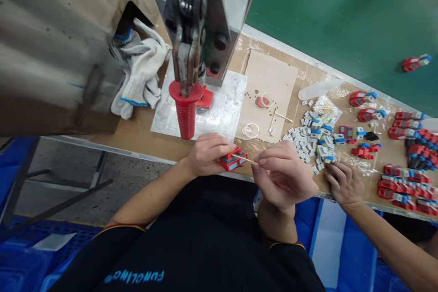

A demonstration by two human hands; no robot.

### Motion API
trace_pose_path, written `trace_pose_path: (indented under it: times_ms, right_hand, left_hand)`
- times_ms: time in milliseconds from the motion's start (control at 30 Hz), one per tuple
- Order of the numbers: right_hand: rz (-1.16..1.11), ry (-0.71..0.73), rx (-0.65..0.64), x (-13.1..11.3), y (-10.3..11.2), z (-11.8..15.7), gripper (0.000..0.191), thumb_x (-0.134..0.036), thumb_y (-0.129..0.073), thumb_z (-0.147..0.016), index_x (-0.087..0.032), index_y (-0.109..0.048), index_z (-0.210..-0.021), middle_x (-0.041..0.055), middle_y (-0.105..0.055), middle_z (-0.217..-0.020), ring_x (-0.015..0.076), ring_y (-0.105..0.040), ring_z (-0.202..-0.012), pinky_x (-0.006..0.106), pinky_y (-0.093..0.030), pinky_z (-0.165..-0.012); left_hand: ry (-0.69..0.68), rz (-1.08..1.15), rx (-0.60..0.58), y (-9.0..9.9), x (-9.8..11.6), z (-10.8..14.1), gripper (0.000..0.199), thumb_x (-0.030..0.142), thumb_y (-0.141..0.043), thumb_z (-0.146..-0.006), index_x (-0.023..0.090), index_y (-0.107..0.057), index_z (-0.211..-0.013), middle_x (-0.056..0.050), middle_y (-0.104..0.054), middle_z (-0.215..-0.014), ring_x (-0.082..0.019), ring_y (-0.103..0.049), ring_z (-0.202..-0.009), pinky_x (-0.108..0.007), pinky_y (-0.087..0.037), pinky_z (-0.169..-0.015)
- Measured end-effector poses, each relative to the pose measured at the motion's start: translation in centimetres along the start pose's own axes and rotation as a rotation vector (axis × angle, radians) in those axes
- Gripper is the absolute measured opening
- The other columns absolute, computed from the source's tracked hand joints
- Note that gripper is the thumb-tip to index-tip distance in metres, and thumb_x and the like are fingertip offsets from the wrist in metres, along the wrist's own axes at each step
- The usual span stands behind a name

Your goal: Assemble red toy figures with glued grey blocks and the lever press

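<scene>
Probing is in hand: a red block is gripped in the left hand at the bench edge (6 o'clock of the press handle); a thin stick is pinched by the right hand. Steady tip placement is judged necessary next.

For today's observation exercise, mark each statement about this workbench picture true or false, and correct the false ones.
1. The left hand holds a red part. True.
2. The right hand holds a pair of scissors. False: it pinches a thin stick whose tip touches the red part.
3. The press handle has a red grip. True.
4. The white gloves lie right of the press. False: they lie left of it.
5. A co-worker's hand rests at the table edge by the small grey pieces. True.
</scene>
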State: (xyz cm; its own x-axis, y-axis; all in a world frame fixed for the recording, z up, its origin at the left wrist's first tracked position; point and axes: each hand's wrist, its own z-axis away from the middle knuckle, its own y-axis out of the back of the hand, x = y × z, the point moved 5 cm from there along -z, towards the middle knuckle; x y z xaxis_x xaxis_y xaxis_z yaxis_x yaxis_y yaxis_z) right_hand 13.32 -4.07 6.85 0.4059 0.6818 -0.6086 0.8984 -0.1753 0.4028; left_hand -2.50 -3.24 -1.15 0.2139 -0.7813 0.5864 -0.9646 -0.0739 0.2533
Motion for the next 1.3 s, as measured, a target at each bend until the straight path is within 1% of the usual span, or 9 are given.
trace_pose_path:
  times_ms: [433, 667, 800, 867, 1000, 1067, 1133, 1200, 1300]
  right_hand:
    - [-0.035, 0.002, -0.023, 0.1, 0.3, 0.1, 0.021, -0.008, -0.072, -0.091, -0.027, -0.071, -0.099, -0.0028, -0.074, -0.074, 0.0164, -0.067, -0.059, 0.035, -0.051, -0.056]
    - [-0.016, 0.014, -0.027, 0.3, 0.4, 0.5, 0.014, -0.029, -0.079, -0.092, -0.028, -0.075, -0.106, 0.0022, -0.077, -0.081, 0.0225, -0.072, -0.068, 0.042, -0.059, -0.063]
    - [0.112, -0.033, -0.245, 1.9, 1.0, 1.9, 0.022, -0.034, -0.079, -0.094, -0.033, -0.072, -0.114, 0.0033, -0.079, -0.095, 0.0246, -0.077, -0.082, 0.048, -0.065, -0.073]
    - [0.133, -0.053, -0.334, 3.4, 3.1, 2.7, 0.017, -0.037, -0.071, -0.101, -0.035, -0.071, -0.117, 0.0018, -0.078, -0.098, 0.0242, -0.077, -0.086, 0.050, -0.066, -0.075]
    - [0.157, 0.043, -0.475, 7.3, 11.2, 4.2, 0.013, -0.039, -0.071, -0.101, -0.044, -0.074, -0.113, -0.0032, -0.076, -0.092, 0.0235, -0.075, -0.079, 0.044, -0.064, -0.064]
    - [0.187, 0.054, -0.464, 9.3, 15.5, 4.6, 0.014, -0.035, -0.068, -0.103, -0.045, -0.076, -0.108, -0.0032, -0.072, -0.080, 0.0228, -0.068, -0.068, 0.043, -0.060, -0.059]
    - [0.224, 0.076, -0.436, 10.3, 17.9, 4.6, 0.018, -0.032, -0.064, -0.106, -0.044, -0.078, -0.105, -0.0023, -0.066, -0.070, 0.0217, -0.059, -0.059, 0.042, -0.054, -0.055]
    - [0.233, 0.106, -0.391, 10.0, 17.3, 4.2, 0.018, -0.032, -0.064, -0.106, -0.042, -0.079, -0.105, -0.0016, -0.063, -0.064, 0.0209, -0.052, -0.055, 0.041, -0.049, -0.053]
    - [0.180, -0.009, -0.232, 8.5, 11.9, 3.0, 0.017, -0.031, -0.063, -0.107, -0.037, -0.078, -0.104, -0.0003, -0.068, -0.071, 0.0206, -0.057, -0.061, 0.039, -0.051, -0.059]
  left_hand:
    - [0.004, -0.005, 0.011, -0.1, 0.0, 0.1, 0.023, 0.035, -0.082, -0.095, 0.022, -0.066, -0.105, 0.000, -0.080, -0.078, -0.012, -0.070, -0.059, -0.024, -0.053, -0.059]
    - [0.010, 0.003, 0.005, -0.1, -0.1, 0.3, 0.025, 0.033, -0.084, -0.093, 0.023, -0.067, -0.107, -0.001, -0.080, -0.080, -0.013, -0.070, -0.061, -0.024, -0.052, -0.059]
    - [0.004, -0.009, 0.003, -0.1, 0.0, 0.3, 0.027, 0.032, -0.085, -0.092, 0.023, -0.065, -0.107, -0.001, -0.081, -0.081, -0.013, -0.071, -0.061, -0.024, -0.052, -0.061]
    - [-0.003, -0.005, -0.002, -0.1, 0.0, 0.3, 0.024, 0.032, -0.083, -0.094, 0.022, -0.065, -0.105, -0.001, -0.080, -0.080, -0.013, -0.070, -0.060, -0.025, -0.052, -0.060]
    - [-0.005, 0.004, 0.001, -0.1, 0.0, 0.1, 0.022, 0.031, -0.082, -0.094, 0.020, -0.065, -0.101, -0.003, -0.079, -0.078, -0.013, -0.070, -0.059, -0.024, -0.052, -0.057]
    - [-0.002, 0.015, 0.013, -0.1, 0.0, -0.1, 0.024, 0.030, -0.085, -0.093, 0.019, -0.065, -0.099, -0.003, -0.078, -0.076, -0.013, -0.069, -0.059, -0.023, -0.052, -0.057]
    - [0.001, 0.037, 0.025, 0.0, 0.1, -0.2, 0.028, 0.034, -0.087, -0.092, 0.019, -0.065, -0.099, -0.002, -0.078, -0.075, -0.012, -0.069, -0.058, -0.022, -0.051, -0.057]
    - [0.022, 0.062, 0.036, 0.2, 0.2, -0.1, 0.032, 0.043, -0.086, -0.092, 0.019, -0.066, -0.100, 0.000, -0.076, -0.073, -0.011, -0.067, -0.056, -0.021, -0.050, -0.055]
    - [0.135, 0.119, 0.034, 0.5, 0.4, 0.4, 0.043, 0.059, -0.077, -0.093, 0.020, -0.070, -0.107, 0.001, -0.073, -0.071, -0.011, -0.065, -0.054, -0.022, -0.051, -0.055]
